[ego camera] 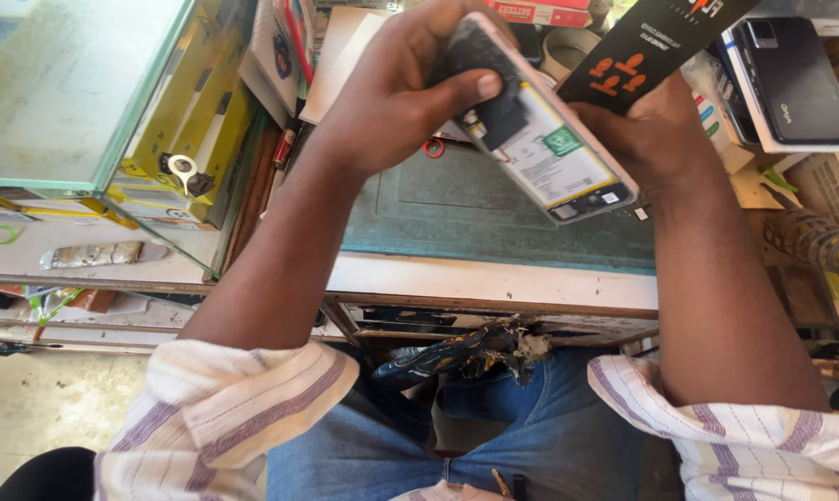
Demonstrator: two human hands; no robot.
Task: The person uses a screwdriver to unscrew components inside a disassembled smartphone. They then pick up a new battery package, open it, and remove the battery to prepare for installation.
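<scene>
Cluttered repair bench, green mat at centre. Opened phone, back off, battery showing, held above mat. Left hand grip pinching top end, thumb on dark cover. Right hand supports far edge; its grip hidden. Advice: keep phone steady over mat, thumb pressure light.
</scene>
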